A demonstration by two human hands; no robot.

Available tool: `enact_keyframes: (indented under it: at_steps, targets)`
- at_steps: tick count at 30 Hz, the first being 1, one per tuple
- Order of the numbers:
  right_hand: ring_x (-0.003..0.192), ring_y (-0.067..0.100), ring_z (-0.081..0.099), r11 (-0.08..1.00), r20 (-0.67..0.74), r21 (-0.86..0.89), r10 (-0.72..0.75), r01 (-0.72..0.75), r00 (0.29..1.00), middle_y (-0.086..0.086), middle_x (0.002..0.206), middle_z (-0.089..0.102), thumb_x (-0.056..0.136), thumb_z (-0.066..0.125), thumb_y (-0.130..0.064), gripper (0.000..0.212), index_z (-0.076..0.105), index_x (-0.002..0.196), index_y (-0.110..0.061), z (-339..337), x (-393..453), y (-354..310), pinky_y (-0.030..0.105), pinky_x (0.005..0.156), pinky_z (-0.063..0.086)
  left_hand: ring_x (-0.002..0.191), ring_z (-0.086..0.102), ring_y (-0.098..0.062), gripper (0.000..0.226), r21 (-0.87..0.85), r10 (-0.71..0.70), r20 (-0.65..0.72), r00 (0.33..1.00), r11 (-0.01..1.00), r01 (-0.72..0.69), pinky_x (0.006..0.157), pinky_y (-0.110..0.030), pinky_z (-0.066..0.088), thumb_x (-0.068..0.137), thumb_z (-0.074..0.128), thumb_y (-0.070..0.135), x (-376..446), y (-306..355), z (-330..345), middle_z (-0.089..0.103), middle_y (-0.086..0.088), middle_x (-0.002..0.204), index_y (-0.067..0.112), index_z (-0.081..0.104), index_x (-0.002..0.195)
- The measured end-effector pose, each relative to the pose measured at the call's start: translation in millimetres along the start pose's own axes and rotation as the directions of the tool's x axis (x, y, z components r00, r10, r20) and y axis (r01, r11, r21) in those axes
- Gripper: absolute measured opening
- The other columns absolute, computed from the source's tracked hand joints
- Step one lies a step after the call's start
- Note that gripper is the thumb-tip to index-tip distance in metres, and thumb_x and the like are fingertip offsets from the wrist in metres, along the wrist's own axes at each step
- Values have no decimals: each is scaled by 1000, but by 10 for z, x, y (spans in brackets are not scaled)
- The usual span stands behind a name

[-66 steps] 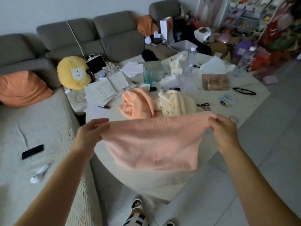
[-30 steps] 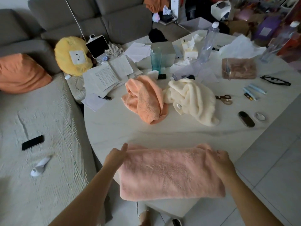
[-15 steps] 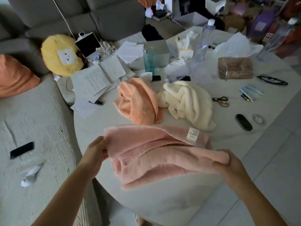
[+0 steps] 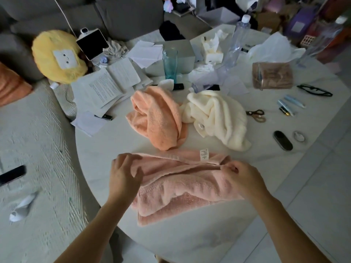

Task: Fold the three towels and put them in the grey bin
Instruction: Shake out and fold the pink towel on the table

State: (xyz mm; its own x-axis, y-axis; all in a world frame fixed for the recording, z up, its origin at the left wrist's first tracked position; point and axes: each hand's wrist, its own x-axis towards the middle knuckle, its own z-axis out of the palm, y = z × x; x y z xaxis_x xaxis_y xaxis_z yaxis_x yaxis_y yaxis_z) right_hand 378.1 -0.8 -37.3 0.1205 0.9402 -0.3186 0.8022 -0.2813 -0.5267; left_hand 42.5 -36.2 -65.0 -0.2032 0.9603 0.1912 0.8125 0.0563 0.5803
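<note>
The pink towel (image 4: pixel 182 186) sits at the lower middle of the frame, on the near edge of the round white table (image 4: pixel 218 234), folded into a few loose layers. The left hand (image 4: pixel 125 175) grips its left end, fingers curled over the top edge with the thumb tucked into the fold. The right hand (image 4: pixel 245 179) pinches the right end near the top fold.

Right behind it, toward the center, there's a crumpled orange towel (image 4: pixel 159 118) and a cream towel (image 4: pixel 216 116) touching each other, both unfolded. Past those it's a real mess: loose papers (image 4: pixel 106 86), a teal glass (image 4: pixel 170 63), a tissue box (image 4: pixel 211 51) and a clear bottle (image 4: pixel 235 42). On the right side are scissors (image 4: pixel 256 114), glasses (image 4: pixel 314 91) and a dark oval thing (image 4: pixel 282 140), maybe a remote, too dim to say. A grey box (image 4: pixel 187 56) stands behind the glass, mostly blocked by it and the papers.

Upper left has a grey sofa (image 4: pixel 123 18) with a yellow plush (image 4: pixel 57 56) and a tablet (image 4: pixel 93 43). A phone (image 4: pixel 11 175) at the left edge is cut off.

The pink towel's long side runs left to right across the frame. Its label (image 4: pixel 204 154) is on the far edge.
</note>
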Motion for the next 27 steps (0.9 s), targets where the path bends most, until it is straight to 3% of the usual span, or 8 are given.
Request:
enact_keyframes:
  at_steps: [4, 7, 10, 13, 16, 18, 21, 27]
  targets:
    - [99, 21, 64, 993, 209, -98, 82, -62, 974, -8, 109, 69, 83, 63, -33, 32, 58, 115, -35, 81, 140, -30, 34, 80, 50, 124, 52, -24, 70, 233, -120, 571, 812, 972, -20, 105, -47, 44, 79, 68, 57, -195, 121, 270, 50, 7, 141, 37, 44, 141]
    - [110, 25, 64, 973, 276, -228, 106, -42, 955, -2, 119, 69, 82, 63, -29, 47, 56, 128, -30, 215, 1, 26, 34, 90, 51, 120, 53, -23, 60, 324, -249, 578, 777, 944, 62, 106, -41, 38, 87, 55, 58, -431, 84, 363, 55, 5, 137, 42, 39, 143]
    - [104, 20, 67, 969, 295, -246, 39, 36, 955, -10, 112, 72, 81, 57, -27, 41, 64, 120, -38, 188, -271, 102, 28, 82, 50, 96, 62, -12, 47, 242, -274, 703, 657, 960, 141, 83, -28, 46, 85, 61, 60, -502, -12, 200, 66, 12, 107, 37, 55, 126]
    - [72, 12, 64, 975, 423, -217, 57, 40, 904, -17, 72, 68, 74, 54, -30, 20, 66, 77, -45, -7, -512, 250, 27, 60, 44, 84, 67, -10, 13, 165, -262, 839, 477, 958, 237, 67, -15, 43, 89, 69, 44, -535, -141, -79, 71, 10, 89, 33, 69, 96]
    - [58, 7, 52, 990, 341, -126, -14, 61, 940, -10, 63, 57, 73, 58, -30, 18, 54, 61, -42, -63, -649, 356, 26, 54, 36, 83, 68, 1, 16, 78, -234, 680, 695, 965, 249, 70, -9, 45, 92, 71, 26, -578, -255, -193, 74, 17, 86, 40, 73, 84]
    - [75, 10, 57, 986, 253, -87, -118, 144, 960, -11, 82, 56, 81, 64, -26, 22, 60, 70, -44, 94, -691, 370, 27, 63, 42, 101, 67, -17, 14, 157, -249, 547, 799, 968, 194, 85, -25, 48, 92, 69, 24, -628, -282, -111, 72, 3, 106, 25, 78, 103]
    - [115, 17, 52, 969, 259, -133, -170, 209, 951, -5, 125, 56, 89, 65, -31, 14, 74, 99, -27, 425, -683, 354, 32, 94, 43, 114, 53, -26, 20, 280, -285, 483, 828, 946, 163, 95, -40, 47, 91, 70, 27, -743, -241, 46, 60, -2, 123, 24, 78, 109]
    - [147, 29, 30, 923, 181, -186, -306, 338, 935, 6, 158, 38, 93, 62, -25, 14, 72, 92, -15, 590, -357, 371, 42, 115, 31, 126, 51, -40, 11, 172, -143, 230, 963, 980, 104, 98, -56, 47, 81, 79, 11, -594, -215, 110, 61, -14, 133, 12, 78, 92]
